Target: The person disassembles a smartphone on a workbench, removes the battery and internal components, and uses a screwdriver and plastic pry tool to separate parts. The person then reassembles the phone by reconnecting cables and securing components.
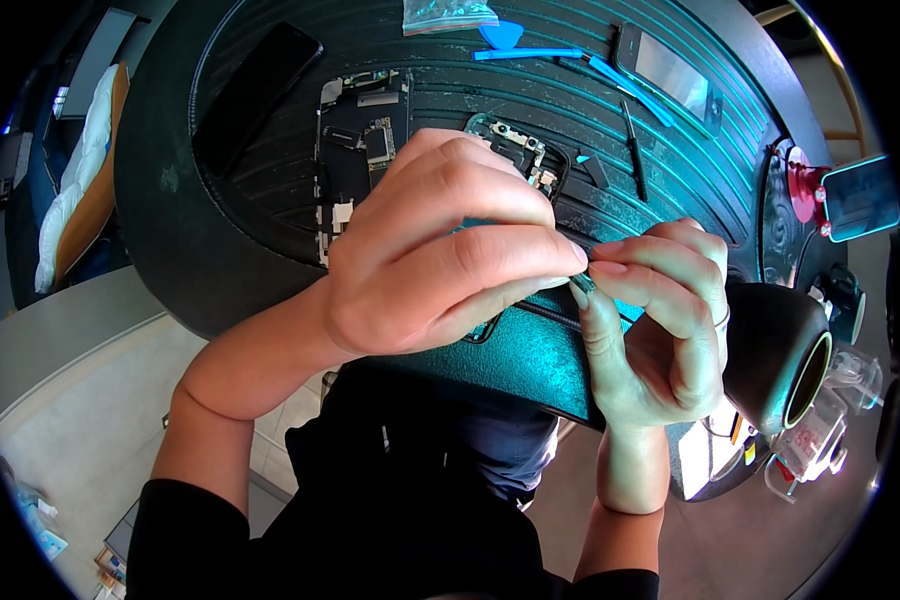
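Fingertips pinched narrow: your left hand (pixel 440 245) and right hand (pixel 662 315) meet around small dark piece (pixel 583 284), mostly hidden, right of opened phone housing (pixel 355 160). Grip lightly, steady wrists, keep piece visible.

Right: round dark pot (pixel 760 345), clear vessel (pixel 813 435) just beside it. Farther on the right: small screen (pixel 863 198) on red stand (pixel 800 192) at table edge. Left, off the table: white cushion (pixel 74 190) against wood-coloured panel (pixel 92 195).

Left fingers (pixel 510 248) and right fingers (pixel 654 288) pinch just beside each other.
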Available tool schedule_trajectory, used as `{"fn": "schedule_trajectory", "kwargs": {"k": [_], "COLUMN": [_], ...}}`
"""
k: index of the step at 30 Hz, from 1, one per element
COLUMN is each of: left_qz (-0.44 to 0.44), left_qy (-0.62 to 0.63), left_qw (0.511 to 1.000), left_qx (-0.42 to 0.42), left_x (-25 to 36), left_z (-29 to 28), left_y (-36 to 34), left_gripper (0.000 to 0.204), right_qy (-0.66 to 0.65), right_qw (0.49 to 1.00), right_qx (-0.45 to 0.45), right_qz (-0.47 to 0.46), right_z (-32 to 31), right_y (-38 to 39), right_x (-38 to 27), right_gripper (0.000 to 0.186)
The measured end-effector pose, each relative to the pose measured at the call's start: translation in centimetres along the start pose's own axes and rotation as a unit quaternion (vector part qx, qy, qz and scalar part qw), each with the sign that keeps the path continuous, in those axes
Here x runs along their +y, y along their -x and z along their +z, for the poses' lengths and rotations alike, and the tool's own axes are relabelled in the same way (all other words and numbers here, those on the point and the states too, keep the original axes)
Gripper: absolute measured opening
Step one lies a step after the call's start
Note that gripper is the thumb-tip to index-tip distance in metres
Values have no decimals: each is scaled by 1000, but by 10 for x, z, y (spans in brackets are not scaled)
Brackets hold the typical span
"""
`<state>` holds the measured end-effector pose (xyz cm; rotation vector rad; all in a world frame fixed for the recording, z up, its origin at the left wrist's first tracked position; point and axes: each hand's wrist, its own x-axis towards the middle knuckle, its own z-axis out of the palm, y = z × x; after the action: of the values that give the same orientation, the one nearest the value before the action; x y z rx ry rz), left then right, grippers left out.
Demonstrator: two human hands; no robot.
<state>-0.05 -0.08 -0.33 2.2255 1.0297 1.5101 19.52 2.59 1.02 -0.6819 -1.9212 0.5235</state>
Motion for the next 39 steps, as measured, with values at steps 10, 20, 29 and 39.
{"fn": "schedule_trajectory", "kwargs": {"k": [10, 20, 29, 39], "left_qz": [36, 65, -97, -245], "left_qy": [-150, -182, 110, 247], "left_qw": [986, 979, 989, 937], "left_qx": [-55, -60, -33, -41], "left_x": [15, 14, -3, 7], "left_z": [-16, -14, -11, -6], "left_y": [1, 2, -6, -2], "left_gripper": [44, 43, 26, 23], "right_qy": [-137, -482, -464, -462], "right_qw": [988, 755, 760, 783], "right_qx": [-41, -38, 11, 25], "right_qz": [49, 443, 456, 416], "right_z": [-4, -13, -12, -5], "right_y": [0, 0, -2, 4], "right_x": [4, -3, -8, -5], "right_gripper": [37, 10, 12, 11]}}
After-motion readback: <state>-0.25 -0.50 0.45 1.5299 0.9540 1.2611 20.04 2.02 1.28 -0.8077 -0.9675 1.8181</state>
